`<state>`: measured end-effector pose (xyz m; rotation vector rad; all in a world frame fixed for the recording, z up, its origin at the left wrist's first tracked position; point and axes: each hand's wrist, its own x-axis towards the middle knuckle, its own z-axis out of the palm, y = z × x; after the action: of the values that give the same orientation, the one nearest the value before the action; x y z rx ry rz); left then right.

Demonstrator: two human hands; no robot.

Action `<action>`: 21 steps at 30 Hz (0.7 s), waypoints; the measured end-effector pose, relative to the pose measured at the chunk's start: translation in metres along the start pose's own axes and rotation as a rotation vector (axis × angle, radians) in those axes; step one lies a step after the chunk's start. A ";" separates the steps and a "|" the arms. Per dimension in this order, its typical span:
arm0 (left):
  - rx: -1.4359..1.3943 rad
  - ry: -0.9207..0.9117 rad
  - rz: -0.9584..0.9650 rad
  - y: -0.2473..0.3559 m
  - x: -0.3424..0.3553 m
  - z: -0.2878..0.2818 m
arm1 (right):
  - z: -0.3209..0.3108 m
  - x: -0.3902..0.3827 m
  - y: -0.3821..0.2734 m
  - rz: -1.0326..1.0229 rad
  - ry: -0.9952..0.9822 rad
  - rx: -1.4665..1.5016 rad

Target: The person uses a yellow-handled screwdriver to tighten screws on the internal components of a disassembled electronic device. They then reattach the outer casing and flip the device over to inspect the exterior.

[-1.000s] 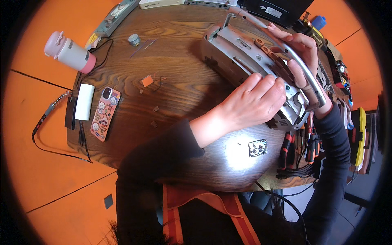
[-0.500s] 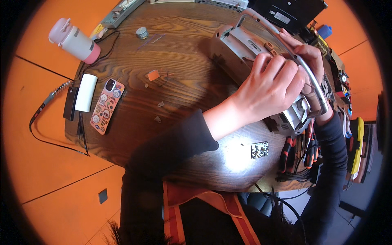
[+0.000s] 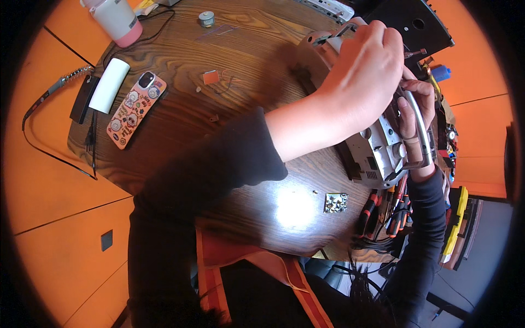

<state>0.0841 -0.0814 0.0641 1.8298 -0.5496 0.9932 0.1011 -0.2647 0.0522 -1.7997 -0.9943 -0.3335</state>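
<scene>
A silver-grey portable radio (image 3: pixel 372 158) with a round knob and a metal carrying handle (image 3: pixel 422 123) stands at the right of the wooden table. My left hand (image 3: pixel 363 76) is above its top, fingers curled closed. What they grip is hidden behind the knuckles. A thin metal rod end (image 3: pixel 415 53) shows just beyond this hand; I cannot tell whether it is held. My right hand (image 3: pixel 420 101) is at the radio's right side, thumb inside the handle and fingers round its outer side. A small patterned metal block (image 3: pixel 336 203) lies on the table in front of the radio.
Pliers and screwdrivers (image 3: pixel 377 213) are heaped at the near right edge. A phone in a sticker-covered case (image 3: pixel 136 109), a white cylinder (image 3: pixel 109 86), a bottle (image 3: pixel 117 24) and a small tin (image 3: pixel 206 19) are at left. A black box (image 3: pixel 407 27) stands behind the radio.
My left hand has moved up and away along the radio toward the far end of its handle. My right hand stays at the handle, its thumb now showing. The whole view has shifted slightly.
</scene>
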 end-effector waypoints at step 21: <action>-0.348 -0.401 -0.561 -0.121 -0.044 -0.037 | -0.026 -0.008 0.050 0.152 0.219 0.332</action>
<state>0.1312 0.0040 -0.0278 1.7233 -0.3775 0.1419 0.1389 -0.2982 0.0268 -1.4905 -0.7082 -0.2486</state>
